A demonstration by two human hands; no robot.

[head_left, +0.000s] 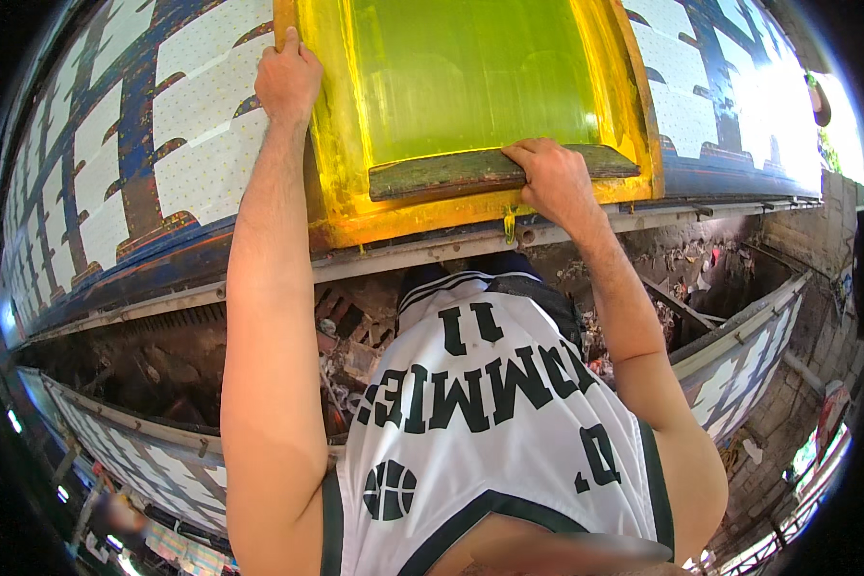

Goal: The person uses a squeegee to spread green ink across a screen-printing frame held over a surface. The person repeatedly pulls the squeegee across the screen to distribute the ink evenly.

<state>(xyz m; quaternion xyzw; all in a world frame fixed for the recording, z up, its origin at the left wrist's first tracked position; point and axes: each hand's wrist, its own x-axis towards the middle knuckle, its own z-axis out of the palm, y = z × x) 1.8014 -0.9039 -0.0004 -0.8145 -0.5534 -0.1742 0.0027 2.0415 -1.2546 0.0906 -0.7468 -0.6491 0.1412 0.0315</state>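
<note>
A yellow-framed printing screen with a green mesh lies on a long table covered in white dotted fabric with blue and brown print. My left hand presses on the frame's left edge, fingers flat over its top. My right hand grips a dark wooden squeegee that rests across the near end of the mesh, just inside the frame's lower bar.
The table's metal edge rail runs under the screen. Below it the ground holds rubble and scraps. A second printed table stands behind me at right, another at lower left. A brick wall rises at right.
</note>
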